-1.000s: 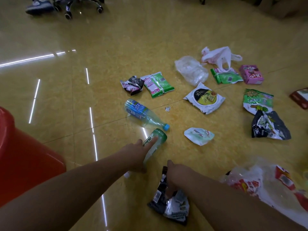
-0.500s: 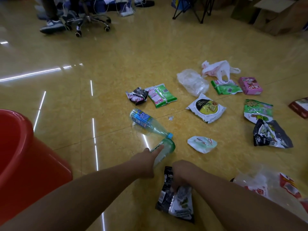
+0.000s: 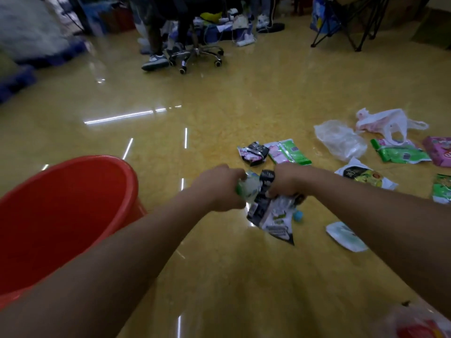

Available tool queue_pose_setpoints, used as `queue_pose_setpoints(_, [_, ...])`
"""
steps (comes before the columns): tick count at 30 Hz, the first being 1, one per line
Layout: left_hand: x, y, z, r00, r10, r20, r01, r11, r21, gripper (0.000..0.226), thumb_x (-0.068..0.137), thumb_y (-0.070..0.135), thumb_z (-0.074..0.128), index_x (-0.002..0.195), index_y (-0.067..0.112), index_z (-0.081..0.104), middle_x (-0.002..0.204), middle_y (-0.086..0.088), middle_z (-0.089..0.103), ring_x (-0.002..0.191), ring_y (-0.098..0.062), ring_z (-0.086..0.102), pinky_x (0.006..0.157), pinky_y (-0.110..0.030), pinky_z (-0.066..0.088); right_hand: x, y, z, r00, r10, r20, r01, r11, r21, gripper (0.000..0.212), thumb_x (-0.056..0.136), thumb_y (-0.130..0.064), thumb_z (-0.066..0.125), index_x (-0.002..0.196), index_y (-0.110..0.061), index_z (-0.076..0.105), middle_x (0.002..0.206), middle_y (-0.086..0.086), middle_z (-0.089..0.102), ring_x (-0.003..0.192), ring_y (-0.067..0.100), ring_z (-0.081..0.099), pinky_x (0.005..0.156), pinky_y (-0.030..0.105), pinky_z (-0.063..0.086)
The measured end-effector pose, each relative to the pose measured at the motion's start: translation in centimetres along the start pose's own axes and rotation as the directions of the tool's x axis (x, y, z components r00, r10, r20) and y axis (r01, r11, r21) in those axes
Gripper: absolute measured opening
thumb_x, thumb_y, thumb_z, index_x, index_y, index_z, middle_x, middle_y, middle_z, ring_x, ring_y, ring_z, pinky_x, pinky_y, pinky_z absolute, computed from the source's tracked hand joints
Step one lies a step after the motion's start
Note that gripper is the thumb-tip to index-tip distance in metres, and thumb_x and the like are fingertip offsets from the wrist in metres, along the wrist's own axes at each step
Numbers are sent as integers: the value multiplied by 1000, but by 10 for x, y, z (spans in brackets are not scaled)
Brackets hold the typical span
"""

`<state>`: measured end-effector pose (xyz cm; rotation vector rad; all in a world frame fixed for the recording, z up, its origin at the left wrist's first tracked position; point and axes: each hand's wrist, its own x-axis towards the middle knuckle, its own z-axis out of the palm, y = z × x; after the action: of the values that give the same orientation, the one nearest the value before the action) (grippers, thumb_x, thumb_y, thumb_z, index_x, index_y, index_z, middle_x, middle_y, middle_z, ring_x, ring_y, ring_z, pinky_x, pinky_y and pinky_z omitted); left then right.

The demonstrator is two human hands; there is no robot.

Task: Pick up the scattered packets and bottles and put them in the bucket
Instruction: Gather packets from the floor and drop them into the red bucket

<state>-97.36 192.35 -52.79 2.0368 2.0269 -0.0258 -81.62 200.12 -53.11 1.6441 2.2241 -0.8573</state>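
Bucket: the red bucket (image 3: 127,189) stands on the yellow floor (image 3: 244,106) at my far left, its mouth open.
Left hand: my left hand (image 3: 217,189) is curled round a clear bottle (image 3: 249,189) with a green label, not far to the right of the bucket's rim.
Right hand: my right hand (image 3: 288,182) pinches the top of a black-and-white packet (image 3: 271,215), which hangs below it. My two hands are just beside each other.
Beyond my hands: a black-and-pink packet (image 3: 253,153) and a green-and-white packet (image 3: 290,153) lie side by side.
Below my right wrist: a blue cap (image 3: 298,215) shows; what it belongs to is hidden.
Right of that: a white packet (image 3: 346,236) lies flat.
Far right: a clear plastic bag (image 3: 341,140), a white carrier bag (image 3: 385,120), a green packet (image 3: 400,152) and a pink packet (image 3: 439,152) lie scattered, well apart from the bucket.
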Motion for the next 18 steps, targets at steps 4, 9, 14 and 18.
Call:
queue_pose_setpoints(4, [-18,-22,-53,991,-65,-120,72,996,57,66,72,39,77,131,32,49,114,-1,58,99,-22,56,82,-36,53,2,-41,-20,995,-49,-86,65,978,196,24,86,-20,72,96,0,63,89,19,60,81,37,67,71,48,60])
queue_pose_setpoints(9, [-56,-54,-120,964,-165,-207,192,974,117,65,69,36,83,123,24,50,115,-2,60,96,-20,56,78,-36,53,-4,-98,-36,970,-137,-200,196,928,317,20,92,-18,57,79,-4,53,72,14,50,57,25,49,47,26,40])
queue_pose_setpoints(14, [-105,-88,-168,924,-236,-302,319,910,265,65,71,39,82,128,28,54,119,-5,54,104,-21,51,80,-32,43,-16,-156,-36,914,-304,-270,405,743,533,19,89,-16,57,101,-2,60,97,20,63,77,33,65,61,40,58])
queue_pose_setpoints(18, [-144,-114,-177,883,-347,-318,436,855,279,66,73,37,81,133,27,55,117,-5,59,103,-22,54,80,-31,39,-29,-196,-19,830,-424,-362,556,680,478,28,84,-18,66,110,-10,57,100,15,62,88,34,64,70,48,61])
